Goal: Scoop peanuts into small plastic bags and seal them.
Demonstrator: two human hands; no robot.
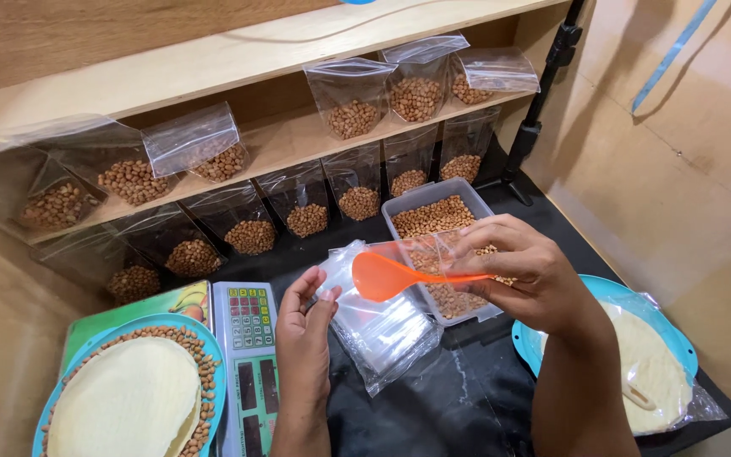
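Observation:
My right hand (528, 272) grips the handle of an orange plastic spoon (384, 276), its bowl pointing left, and also pinches a clear bag (433, 262) with peanuts inside. It hovers over a clear tub of peanuts (430, 213). My left hand (306, 332) has its fingers apart, fingertips touching the edge of a stack of empty clear zip bags (374, 326) on the black table. The spoon's bowl looks empty.
A digital scale (249, 364) lies left of my left hand. A blue tray with a pale round lid and peanuts (129, 389) sits bottom left; another blue tray (636, 338) right. Filled peanut bags (353, 118) line two wooden shelves (272, 148). A black stand (535, 118) rises at right.

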